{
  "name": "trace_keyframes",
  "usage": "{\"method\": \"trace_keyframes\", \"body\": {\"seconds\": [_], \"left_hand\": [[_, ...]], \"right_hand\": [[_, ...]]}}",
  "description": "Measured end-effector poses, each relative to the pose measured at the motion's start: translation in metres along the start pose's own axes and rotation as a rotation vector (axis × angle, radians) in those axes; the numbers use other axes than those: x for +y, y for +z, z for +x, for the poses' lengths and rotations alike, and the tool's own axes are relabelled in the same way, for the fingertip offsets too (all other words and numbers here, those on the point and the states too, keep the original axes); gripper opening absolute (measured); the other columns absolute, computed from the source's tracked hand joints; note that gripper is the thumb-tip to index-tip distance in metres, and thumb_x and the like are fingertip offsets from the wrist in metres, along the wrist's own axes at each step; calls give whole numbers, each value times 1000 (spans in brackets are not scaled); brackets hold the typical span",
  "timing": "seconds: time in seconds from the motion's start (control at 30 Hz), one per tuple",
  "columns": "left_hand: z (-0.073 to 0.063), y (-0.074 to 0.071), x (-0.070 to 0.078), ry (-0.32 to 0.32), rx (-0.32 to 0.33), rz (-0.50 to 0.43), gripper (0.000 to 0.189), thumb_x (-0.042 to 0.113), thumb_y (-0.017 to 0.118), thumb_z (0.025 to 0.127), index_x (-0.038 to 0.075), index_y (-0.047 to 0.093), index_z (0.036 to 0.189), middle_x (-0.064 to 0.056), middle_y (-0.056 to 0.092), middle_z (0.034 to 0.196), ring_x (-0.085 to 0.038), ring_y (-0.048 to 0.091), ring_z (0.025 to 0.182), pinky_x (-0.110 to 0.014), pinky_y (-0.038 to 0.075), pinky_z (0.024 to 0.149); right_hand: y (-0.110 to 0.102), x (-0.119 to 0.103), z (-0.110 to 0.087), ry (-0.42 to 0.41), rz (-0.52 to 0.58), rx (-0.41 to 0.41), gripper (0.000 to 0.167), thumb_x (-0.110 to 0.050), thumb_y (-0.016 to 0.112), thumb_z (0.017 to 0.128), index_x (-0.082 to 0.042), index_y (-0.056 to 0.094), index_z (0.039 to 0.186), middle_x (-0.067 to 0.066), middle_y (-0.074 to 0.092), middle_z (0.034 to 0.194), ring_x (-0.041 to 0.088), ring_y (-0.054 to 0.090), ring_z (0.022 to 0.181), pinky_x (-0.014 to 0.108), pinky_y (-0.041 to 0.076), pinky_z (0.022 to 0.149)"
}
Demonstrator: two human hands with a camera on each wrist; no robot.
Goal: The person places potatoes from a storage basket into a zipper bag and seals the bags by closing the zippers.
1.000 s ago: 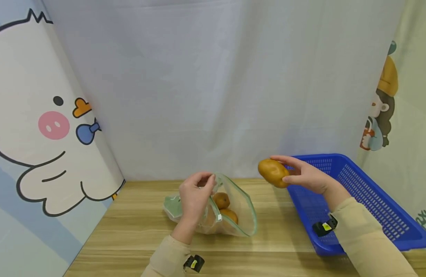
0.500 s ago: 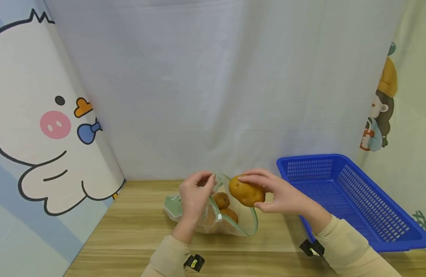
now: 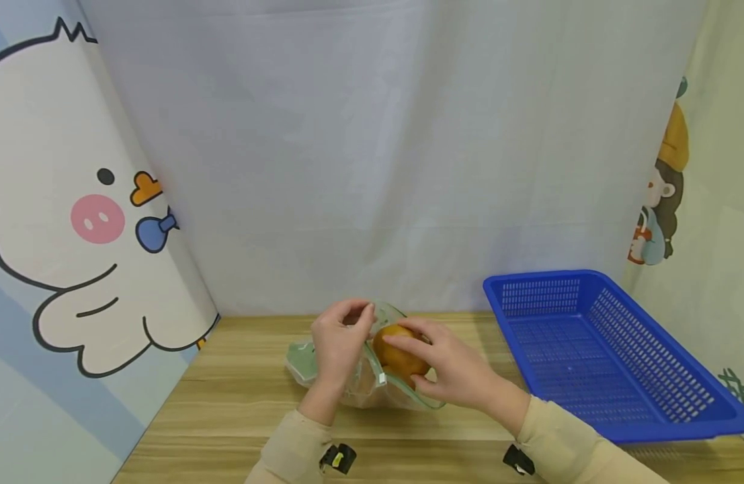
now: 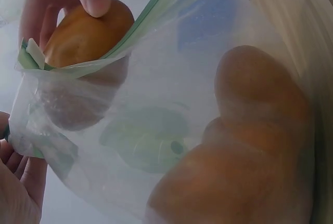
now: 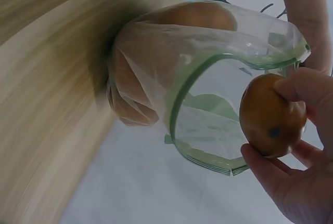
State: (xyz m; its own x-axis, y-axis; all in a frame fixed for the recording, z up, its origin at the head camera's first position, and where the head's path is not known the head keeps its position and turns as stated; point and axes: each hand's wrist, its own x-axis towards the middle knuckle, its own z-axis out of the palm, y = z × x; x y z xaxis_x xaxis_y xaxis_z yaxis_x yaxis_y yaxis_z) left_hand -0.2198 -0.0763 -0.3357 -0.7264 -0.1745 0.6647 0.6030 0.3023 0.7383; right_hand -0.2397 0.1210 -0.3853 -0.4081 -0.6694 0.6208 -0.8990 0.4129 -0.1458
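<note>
A clear zip bag (image 3: 372, 390) with green edging lies on the table, its mouth spread toward the right. My left hand (image 3: 340, 343) pinches the upper edge of that mouth. In my right hand (image 3: 459, 370) is a brown potato (image 3: 398, 353), gripped between thumb and fingers at the bag's opening. The left wrist view has the lower part of this potato (image 4: 86, 37) behind the clear film, inside the mouth. Several more potatoes (image 4: 250, 156) lie at the bottom of the bag, seen through the plastic.
A blue slotted basket (image 3: 583, 349) stands to the right on the wooden table (image 3: 238, 403). Behind the table hangs a pale cloth (image 3: 347, 168), with cartoon-printed sheets on both sides.
My right hand has carried the potato leftward and down from beside the basket into the bag's mouth. My left hand has stayed at the bag's edge.
</note>
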Motion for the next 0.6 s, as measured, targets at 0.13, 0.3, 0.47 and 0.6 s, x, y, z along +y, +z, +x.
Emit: {"method": "trace_keyframes", "body": {"seconds": [0.13,0.3,0.47,0.6], "left_hand": [[1,-1,2,-9,8,-12,4,-11,70,85,-13,72,87,-22,70,74,-37,67,60,-16,54,49],[2,-2,1,-24,4,-13,3,-10,69,86,-12,72,87,-23,70,75,-37,67,61,-17,54,49],[1,-1,1,-25,4,-13,4,-10,69,86,-12,72,88,-24,70,76,-39,67,61,-18,55,50],[1,-1,0,-23,11,-8,4,-9,70,86,-12,72,88,-22,70,75,-34,67,60,-20,55,50]], "right_hand": [[7,1,2,-29,-47,51,70,-3,83,76,-16,56,140,17,53,136,34,57,114,39,59,80],[13,2,3,-54,-77,74,71,3,82,76,-13,56,140,16,57,132,32,59,112,36,58,80],[13,-1,1,-26,-34,83,67,3,82,77,-11,58,138,16,56,133,31,57,117,36,57,85],[13,-8,-4,92,107,109,59,4,79,81,-6,58,136,13,59,127,28,60,112,33,58,85]]}}
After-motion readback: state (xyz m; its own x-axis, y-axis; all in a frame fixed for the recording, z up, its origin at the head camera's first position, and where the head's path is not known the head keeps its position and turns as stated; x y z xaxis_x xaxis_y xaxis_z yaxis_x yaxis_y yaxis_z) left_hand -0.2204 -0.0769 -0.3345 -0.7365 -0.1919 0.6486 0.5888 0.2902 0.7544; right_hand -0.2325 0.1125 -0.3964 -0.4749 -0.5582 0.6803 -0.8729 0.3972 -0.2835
